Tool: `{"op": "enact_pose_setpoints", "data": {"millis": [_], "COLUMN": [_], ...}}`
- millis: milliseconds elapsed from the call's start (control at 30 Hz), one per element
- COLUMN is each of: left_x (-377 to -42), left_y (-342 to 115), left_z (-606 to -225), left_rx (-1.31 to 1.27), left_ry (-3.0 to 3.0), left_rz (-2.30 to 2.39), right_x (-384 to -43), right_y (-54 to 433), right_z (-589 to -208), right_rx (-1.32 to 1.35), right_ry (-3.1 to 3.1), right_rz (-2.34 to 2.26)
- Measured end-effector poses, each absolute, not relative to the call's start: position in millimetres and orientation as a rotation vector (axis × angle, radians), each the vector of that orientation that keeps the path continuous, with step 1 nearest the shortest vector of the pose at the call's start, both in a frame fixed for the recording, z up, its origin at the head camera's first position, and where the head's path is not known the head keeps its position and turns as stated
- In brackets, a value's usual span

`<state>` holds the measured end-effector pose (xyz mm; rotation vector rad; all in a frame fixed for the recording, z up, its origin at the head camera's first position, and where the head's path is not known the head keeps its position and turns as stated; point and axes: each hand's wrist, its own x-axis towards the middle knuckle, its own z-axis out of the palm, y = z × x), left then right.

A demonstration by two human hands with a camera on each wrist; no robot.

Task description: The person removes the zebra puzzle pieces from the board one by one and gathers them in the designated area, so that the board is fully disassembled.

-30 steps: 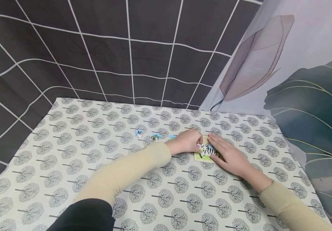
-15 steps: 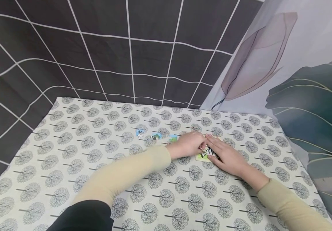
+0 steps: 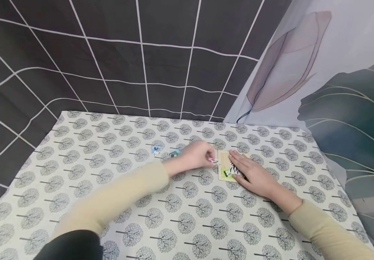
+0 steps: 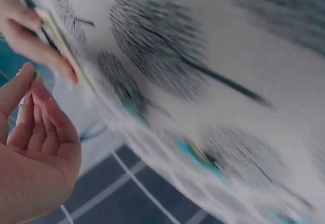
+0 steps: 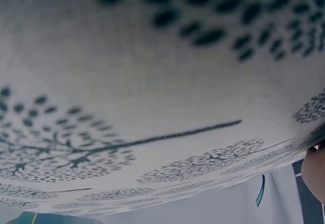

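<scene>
Between thumb and fingertips of my left hand (image 3: 197, 155) is a small puzzle piece (image 3: 213, 161), held just left of the wooden puzzle board (image 3: 224, 176). The left wrist view shows only a green edge of this piece (image 4: 36, 75); the fingers hide most of it. My right hand (image 3: 255, 173) lies flat across the board's right side, fingers straight, over part of the zebra picture (image 3: 233, 171). A pale bare area shows in the board's upper left. In the right wrist view only a bit of a hand (image 5: 314, 176) appears at the right edge.
Two loose puzzle pieces, a blue one with black and white (image 3: 155, 150) and a blue-green one (image 3: 174, 152), lie left of my left hand. A tree-print cloth (image 3: 187, 224) covers the table. A dark grid curtain (image 3: 115, 57) hangs behind.
My left hand has come away from the board toward the left, with a puzzle piece in its fingers. It now covers a third loose piece seen earlier. The right hand stays on the board.
</scene>
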<state>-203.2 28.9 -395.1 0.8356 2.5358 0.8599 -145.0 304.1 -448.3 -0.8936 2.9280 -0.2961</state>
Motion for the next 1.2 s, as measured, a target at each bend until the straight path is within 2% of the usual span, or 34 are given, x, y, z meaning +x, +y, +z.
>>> {"op": "enact_pose_setpoints", "data": {"millis": [300, 500, 733, 1200], "left_x": [-192, -190, -192, -190], "left_y": [-75, -119, -137, -140], "left_z": [-393, -402, -405, -397], "left_rx": [0.602, 0.503, 0.492, 0.410], "left_ry": [2.524, 2.561, 2.555, 2.626], "left_rz": [0.778, 0.724, 0.669, 0.448], "right_x": [-144, -145, -146, -146], "right_y": [303, 304, 304, 303], "right_z": [-448, -451, -451, -449], "right_rx": [-0.897, -0.897, -0.909, -0.911], "right_ry": [2.925, 2.926, 2.933, 2.931], "right_rz": [-0.288, -0.289, -0.278, -0.277]}}
